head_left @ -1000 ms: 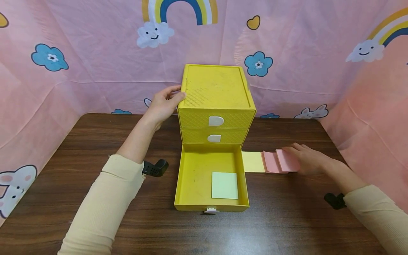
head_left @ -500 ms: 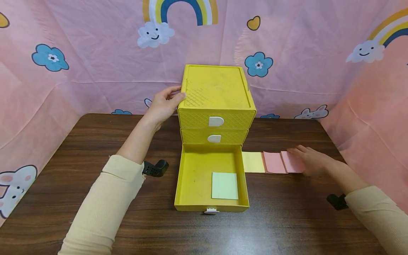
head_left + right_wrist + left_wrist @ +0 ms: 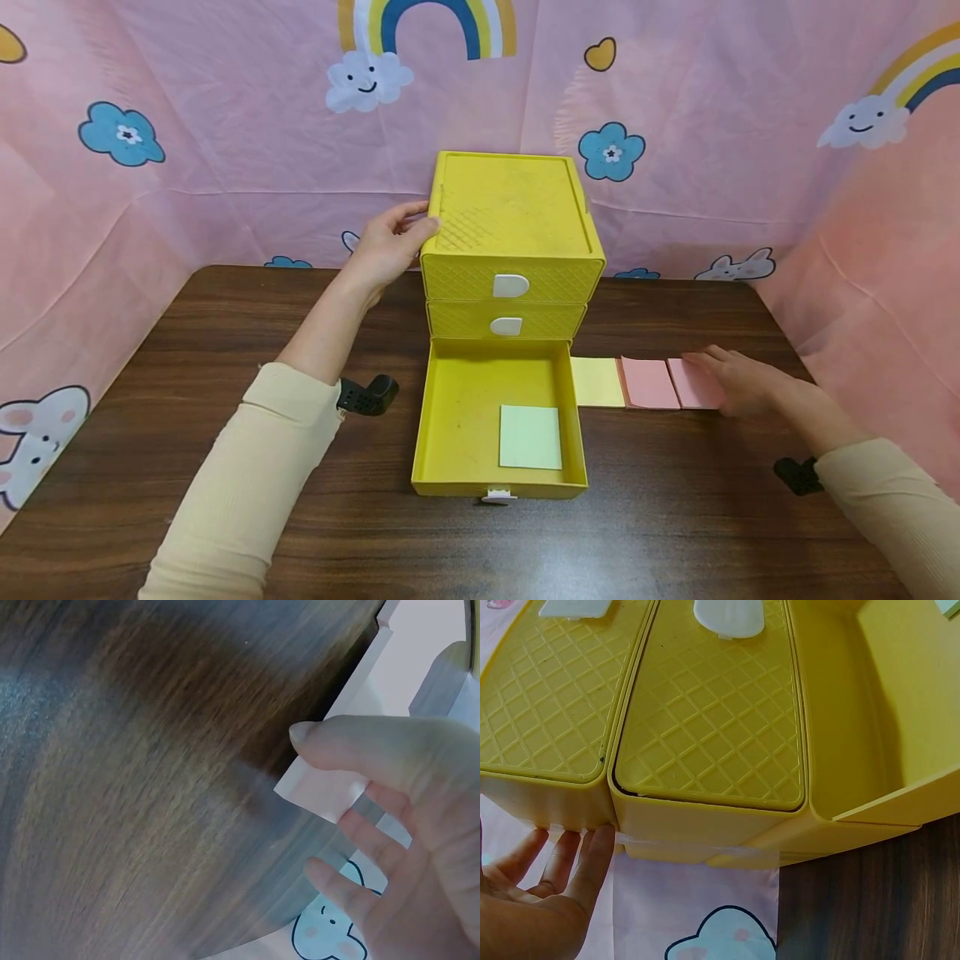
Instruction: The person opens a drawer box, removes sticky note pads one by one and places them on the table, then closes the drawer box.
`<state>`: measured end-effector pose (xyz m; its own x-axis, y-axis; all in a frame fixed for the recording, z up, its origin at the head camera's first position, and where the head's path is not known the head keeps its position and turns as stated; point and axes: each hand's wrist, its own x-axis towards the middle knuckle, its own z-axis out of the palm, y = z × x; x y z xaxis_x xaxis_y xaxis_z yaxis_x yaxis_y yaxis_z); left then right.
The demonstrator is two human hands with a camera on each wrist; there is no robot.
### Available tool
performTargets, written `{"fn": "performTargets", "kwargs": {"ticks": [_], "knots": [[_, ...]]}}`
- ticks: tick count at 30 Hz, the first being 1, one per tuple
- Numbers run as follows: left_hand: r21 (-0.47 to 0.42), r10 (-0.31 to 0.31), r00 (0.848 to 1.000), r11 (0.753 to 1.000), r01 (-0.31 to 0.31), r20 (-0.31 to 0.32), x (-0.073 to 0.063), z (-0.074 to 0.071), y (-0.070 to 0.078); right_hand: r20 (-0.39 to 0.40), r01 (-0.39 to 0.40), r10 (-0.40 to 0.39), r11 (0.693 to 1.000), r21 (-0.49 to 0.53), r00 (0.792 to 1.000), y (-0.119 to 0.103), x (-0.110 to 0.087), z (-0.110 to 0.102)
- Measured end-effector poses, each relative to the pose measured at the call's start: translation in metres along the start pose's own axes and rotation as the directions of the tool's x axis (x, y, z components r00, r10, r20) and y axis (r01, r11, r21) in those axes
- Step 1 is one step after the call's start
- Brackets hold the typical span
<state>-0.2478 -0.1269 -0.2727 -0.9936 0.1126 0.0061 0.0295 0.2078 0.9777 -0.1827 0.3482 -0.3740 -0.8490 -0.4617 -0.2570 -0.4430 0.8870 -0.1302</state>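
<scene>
A yellow three-drawer unit (image 3: 513,208) stands at the back of the table. Its bottom drawer (image 3: 461,417) is pulled out, with a pale green sticky note pad (image 3: 529,437) lying inside. My left hand (image 3: 384,250) rests against the unit's left side, thumb at the top edge; the left wrist view shows its fingers (image 3: 589,870) touching the side wall. Right of the drawer, a yellow pad (image 3: 597,382), a pink pad (image 3: 651,383) and a paler pink sticky note pad (image 3: 696,383) lie in a row. My right hand (image 3: 742,383) grips the paler one between thumb and fingers, at its right end.
The brown wooden table (image 3: 337,533) runs in front of and beside the unit. Pink patterned cloth (image 3: 247,125) hangs behind and at both sides. The two upper drawers with white handles (image 3: 511,286) are closed.
My right hand has moved slightly right with the paler pink pad, which has slid off the overlap with the pink pad and now lies beside it. The left hand stays in place.
</scene>
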Motion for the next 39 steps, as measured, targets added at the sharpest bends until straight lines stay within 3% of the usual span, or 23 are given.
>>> {"fn": "performTargets", "kwargs": {"ticks": [39], "knots": [[0.006,-0.004,1.0,1.0,0.004,-0.009,0.0005,0.0006,0.0004,0.018,0.022,-0.021,0.997,-0.08,1.0,-0.0045,0.0014,0.0039]]}}
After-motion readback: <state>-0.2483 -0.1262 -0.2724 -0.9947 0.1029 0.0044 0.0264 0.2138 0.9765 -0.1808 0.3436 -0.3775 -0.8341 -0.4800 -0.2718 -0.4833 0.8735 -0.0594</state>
